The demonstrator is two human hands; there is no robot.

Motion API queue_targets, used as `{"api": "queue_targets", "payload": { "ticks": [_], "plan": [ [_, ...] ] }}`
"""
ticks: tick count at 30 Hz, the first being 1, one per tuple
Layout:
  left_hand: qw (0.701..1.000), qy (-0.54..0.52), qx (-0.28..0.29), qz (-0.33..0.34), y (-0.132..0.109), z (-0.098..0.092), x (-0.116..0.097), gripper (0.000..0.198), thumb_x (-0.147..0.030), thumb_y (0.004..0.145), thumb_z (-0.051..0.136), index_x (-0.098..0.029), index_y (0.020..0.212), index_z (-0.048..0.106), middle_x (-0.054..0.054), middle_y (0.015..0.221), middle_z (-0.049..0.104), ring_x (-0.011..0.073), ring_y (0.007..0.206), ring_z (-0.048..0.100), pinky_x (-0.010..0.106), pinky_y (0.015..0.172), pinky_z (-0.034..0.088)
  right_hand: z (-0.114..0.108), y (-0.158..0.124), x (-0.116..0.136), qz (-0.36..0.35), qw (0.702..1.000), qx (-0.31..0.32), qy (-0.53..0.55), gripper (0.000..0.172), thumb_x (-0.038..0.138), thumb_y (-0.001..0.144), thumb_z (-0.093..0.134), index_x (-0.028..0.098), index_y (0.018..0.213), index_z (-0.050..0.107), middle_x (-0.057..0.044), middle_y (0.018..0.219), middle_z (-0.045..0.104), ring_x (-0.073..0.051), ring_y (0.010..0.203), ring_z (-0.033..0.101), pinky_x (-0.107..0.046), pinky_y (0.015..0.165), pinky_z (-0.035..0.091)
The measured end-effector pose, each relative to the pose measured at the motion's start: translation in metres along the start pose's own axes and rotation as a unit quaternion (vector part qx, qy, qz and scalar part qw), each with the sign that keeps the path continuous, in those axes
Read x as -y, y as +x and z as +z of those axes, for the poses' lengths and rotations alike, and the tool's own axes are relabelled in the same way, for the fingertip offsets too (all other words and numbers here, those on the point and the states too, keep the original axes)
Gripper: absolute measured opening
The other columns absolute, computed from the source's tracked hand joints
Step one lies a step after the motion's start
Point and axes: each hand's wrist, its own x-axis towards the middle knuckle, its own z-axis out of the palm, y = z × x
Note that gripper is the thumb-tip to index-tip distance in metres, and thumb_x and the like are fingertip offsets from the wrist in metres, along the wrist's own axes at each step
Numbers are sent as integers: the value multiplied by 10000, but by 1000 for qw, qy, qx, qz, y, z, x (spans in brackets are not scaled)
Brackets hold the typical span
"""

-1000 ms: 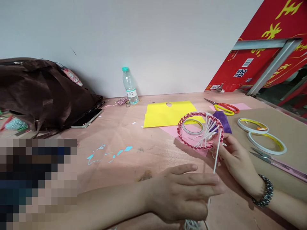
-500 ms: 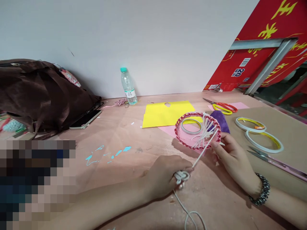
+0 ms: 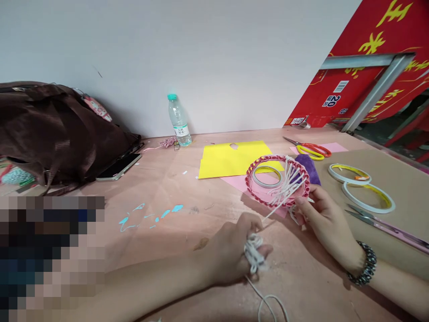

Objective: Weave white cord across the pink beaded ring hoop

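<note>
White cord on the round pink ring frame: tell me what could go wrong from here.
The looped white cord bunched in the left hand could tangle, as its loose tail trails below. The round pink ring frame, held by the right hand alone, might tilt and slacken the white strands.

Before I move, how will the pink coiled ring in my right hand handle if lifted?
Probably light: the pink coiled ring is thin, held at the edge by your right hand. The white cord spokes will likely flop; the rim looks stiffer.

A pink paper ring (image 3: 250, 183) strung with white cord spokes stands tilted in the right hand (image 3: 326, 219). A bunched white cord (image 3: 254, 252) sits in the left hand (image 3: 228, 255), trailing below it.
</note>
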Motion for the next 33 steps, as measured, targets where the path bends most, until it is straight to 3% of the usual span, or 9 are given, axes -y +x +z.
{"api": "queue_targets", "payload": {
  "ticks": [4,8,11,15,19,23,26,29,33],
  "plan": [
    [999,9,41,-25,8,-8,-3,90,-212,873,484,-191,892,570,-29,663,590,101,594,550,196,554,395,0,1,-1,0,1000,0,8,232,454,841,566,255,934,490,48,610,503,-105,473,437,-206,395,386],
    [979,113,-65,154,3,-7,-5,152,-270,863,519,-194,771,613,19,705,599,137,713,564,234,646,427,0,0,-2,-5,1000,-1,9,241,457,841,567,254,950,496,46,657,506,-96,484,438,-196,386,390],
    [908,169,-193,330,-1,-2,-8,61,-275,809,589,-230,796,628,53,1075,631,203,1095,512,329,925,411,0,-1,-2,0,1000,-2,3,227,445,852,556,256,968,507,39,697,528,-94,505,449,-194,398,393],
    [873,168,-127,440,0,5,-10,184,-255,844,527,-230,668,575,-21,1043,669,143,1133,512,332,1096,268,1,-1,-1,9,1000,0,15,209,427,864,546,261,989,514,42,671,523,-99,509,444,-197,405,373],
    [931,152,12,330,-2,6,-4,335,-410,849,523,-207,588,470,-19,523,541,125,588,557,270,828,482,2,0,1,4,1000,10,22,229,442,851,560,254,966,498,50,628,498,-102,481,440,-203,393,379],
    [996,91,-24,0,2,0,-3,171,-327,805,567,-183,885,523,-26,591,571,119,480,502,211,450,389,2,-1,3,-2,1000,6,20,246,451,850,562,245,967,495,49,652,504,-92,486,441,-200,404,392],
    [997,11,-9,-71,8,-7,-4,192,-245,855,502,-188,1037,522,-28,663,603,109,550,547,191,484,380,2,-1,3,-2,1000,11,17,243,451,855,560,240,957,496,51,654,505,-83,488,441,-191,415,393],
    [997,41,0,70,6,-8,-2,172,-250,896,446,-199,858,606,-18,624,584,104,570,542,198,537,399,1,0,1,2,1000,12,19,248,450,854,564,240,970,500,43,691,517,-82,498,438,-187,410,387],
    [917,126,-157,345,-5,0,1,89,-339,822,558,-270,823,615,-5,805,659,157,783,591,362,870,448,1,0,-1,-1,1000,9,26,237,435,859,558,242,989,512,23,770,539,-85,518,442,-193,417,386]
  ]
}}
